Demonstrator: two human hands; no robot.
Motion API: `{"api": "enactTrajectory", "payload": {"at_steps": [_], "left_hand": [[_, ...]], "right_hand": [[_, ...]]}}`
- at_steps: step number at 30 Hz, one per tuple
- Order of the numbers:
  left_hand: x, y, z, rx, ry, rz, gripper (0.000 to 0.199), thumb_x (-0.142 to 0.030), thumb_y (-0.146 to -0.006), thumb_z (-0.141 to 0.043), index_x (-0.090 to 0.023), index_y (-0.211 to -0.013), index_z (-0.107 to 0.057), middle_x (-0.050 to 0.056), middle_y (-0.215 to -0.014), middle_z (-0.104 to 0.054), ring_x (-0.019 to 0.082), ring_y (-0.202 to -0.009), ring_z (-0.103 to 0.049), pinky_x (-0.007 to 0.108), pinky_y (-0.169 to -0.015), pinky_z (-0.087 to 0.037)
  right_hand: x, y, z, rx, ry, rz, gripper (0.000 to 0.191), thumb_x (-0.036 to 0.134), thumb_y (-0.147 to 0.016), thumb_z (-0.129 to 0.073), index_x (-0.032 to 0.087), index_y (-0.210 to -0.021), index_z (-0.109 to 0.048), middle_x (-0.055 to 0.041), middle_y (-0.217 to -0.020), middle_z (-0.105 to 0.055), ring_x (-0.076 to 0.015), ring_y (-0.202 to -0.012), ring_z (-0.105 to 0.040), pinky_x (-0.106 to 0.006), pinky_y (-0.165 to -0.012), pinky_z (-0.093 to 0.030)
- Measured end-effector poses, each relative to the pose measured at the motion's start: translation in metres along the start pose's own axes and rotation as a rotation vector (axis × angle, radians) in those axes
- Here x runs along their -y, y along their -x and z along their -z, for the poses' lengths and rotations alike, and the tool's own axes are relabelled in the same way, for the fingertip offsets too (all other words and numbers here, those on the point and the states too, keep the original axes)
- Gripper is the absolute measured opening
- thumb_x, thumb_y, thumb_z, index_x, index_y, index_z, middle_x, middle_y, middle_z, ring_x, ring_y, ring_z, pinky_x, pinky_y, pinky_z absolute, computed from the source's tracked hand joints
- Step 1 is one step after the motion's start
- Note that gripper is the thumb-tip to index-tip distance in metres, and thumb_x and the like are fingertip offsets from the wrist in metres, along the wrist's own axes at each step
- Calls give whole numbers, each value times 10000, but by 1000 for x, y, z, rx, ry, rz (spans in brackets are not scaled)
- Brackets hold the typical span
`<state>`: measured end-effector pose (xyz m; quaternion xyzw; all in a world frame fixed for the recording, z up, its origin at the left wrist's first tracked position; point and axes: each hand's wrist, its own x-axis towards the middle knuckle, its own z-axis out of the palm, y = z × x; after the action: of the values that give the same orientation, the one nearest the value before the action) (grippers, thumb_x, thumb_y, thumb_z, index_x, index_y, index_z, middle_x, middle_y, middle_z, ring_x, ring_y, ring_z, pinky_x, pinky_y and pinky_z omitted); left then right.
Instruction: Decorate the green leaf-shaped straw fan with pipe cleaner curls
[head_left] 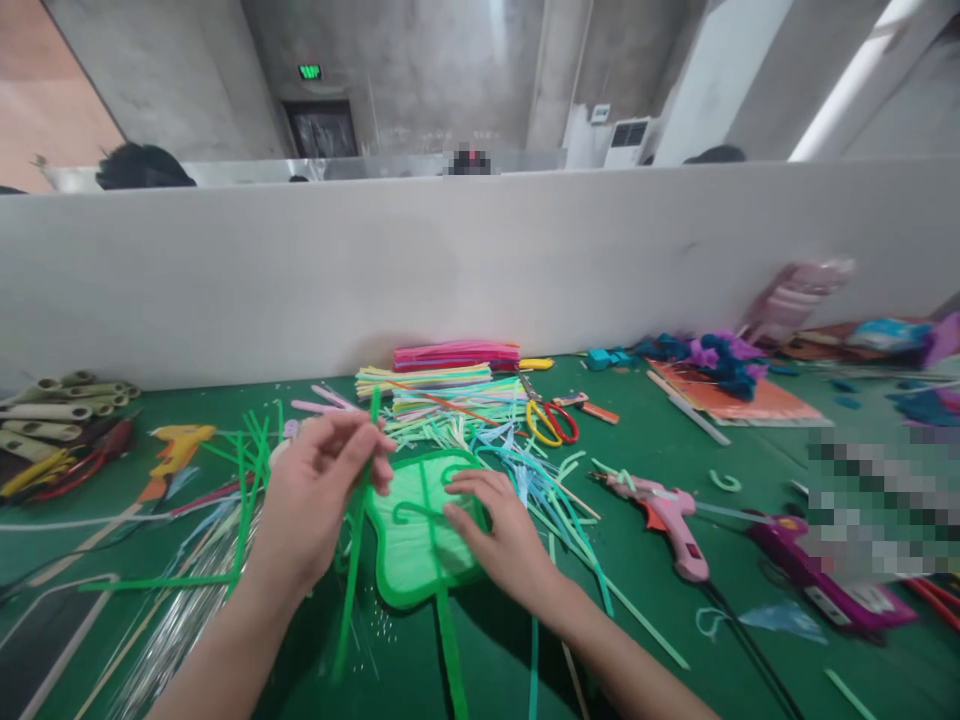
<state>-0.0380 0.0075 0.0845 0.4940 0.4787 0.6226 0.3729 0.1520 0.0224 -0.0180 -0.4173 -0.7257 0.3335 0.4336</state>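
Green strip (358,560) in left hand (322,465), 1 glowing green sign (309,72)

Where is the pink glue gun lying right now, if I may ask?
In the head view, the pink glue gun lies right of the right hand, beside the purple one.

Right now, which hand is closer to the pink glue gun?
Right: the right hand is at the green panel, left of the pink glue gun; the left hand is farther left.

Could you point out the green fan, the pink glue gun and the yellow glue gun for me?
Green fan (406,567): head view, lower part of its pale panel.
Pink glue gun (683,543): head view, its handle.
Yellow glue gun (180,443): head view, its body.
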Motion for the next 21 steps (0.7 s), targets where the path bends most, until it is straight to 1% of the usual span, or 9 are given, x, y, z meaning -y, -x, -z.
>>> {"api": "enactTrajectory", "payload": {"at_steps": [1,3,5,6,8,12,16,18,21], "left_hand": [[-1,-8,-11,-62,142,12,243,-374,-762,-756,-196,-894,-657,-18,-745,-679,105,-571,-598,205,-513,-492],[6,-22,-27,-150,323,55,226,-304,-757,-772,-178,-893,-642,-23,-772,-678,87,-623,-620,184,-574,-512],[21,-31,-36,-212,458,85,165,-257,-802,-733,-173,-884,-618,-5,-818,-700,103,-708,-660,229,-692,-555],[31,-33,-38,-230,477,95,131,-231,-826,-704,-171,-885,-605,9,-840,-710,118,-766,-678,261,-752,-565],[50,-34,-38,-255,493,113,74,-178,-855,-653,-164,-856,-579,23,-837,-711,137,-831,-691,321,-836,-565],[74,-31,-31,-316,502,134,69,-155,-890,-587,-173,-836,-548,15,-840,-702,132,-869,-689,386,-929,-543],[80,-27,-25,-304,453,144,75,-193,-881,-611,-186,-887,-536,48,-942,-722,165,-952,-692,408,-936,-538],[79,-24,-19,-282,404,152,165,-214,-858,-653,-200,-964,-527,67,-999,-734,187,-962,-702,411,-905,-548],[81,-17,-7,-244,294,146,481,-259,-808,-729,-261,-1209,-462,68,-1036,-748,208,-942,-718,402,-868,-554]], "right_hand": [[3,-1,3,61,-137,-40,296,433,-928,-548,188,-1053,-658,-107,-1112,-683,-241,-1103,-609,-426,-967,-450],[9,-1,7,240,-429,-135,446,558,-939,-469,183,-1124,-624,-97,-1029,-713,-215,-993,-666,-375,-856,-504],[12,-1,9,365,-618,-209,524,618,-901,-497,178,-1170,-589,-83,-966,-725,-199,-915,-689,-336,-786,-515],[12,0,8,385,-657,-235,531,614,-872,-552,177,-1171,-583,-71,-935,-723,-191,-884,-692,-324,-771,-513],[10,2,5,358,-644,-273,503,564,-831,-645,178,-1148,-593,-49,-904,-706,-173,-843,-681,-303,-755,-505],[3,4,-7,287,-521,-261,414,450,-834,-674,180,-1143,-617,-64,-1004,-674,-177,-936,-651,-297,-788,-501],[-2,2,-8,302,-442,-305,319,321,-847,-637,186,-1135,-607,-13,-844,-678,-129,-653,-641,-255,-607,-501],[-5,-1,1,259,-313,-285,251,272,-869,-589,194,-1103,-632,-5,-796,-690,-121,-580,-616,-245,-552,-481],[-9,-8,21,213,-139,-209,225,227,-901,-524,202,-1079,-660,-25,-853,-735,-153,-660,-660,-280,-615,-510]]}}
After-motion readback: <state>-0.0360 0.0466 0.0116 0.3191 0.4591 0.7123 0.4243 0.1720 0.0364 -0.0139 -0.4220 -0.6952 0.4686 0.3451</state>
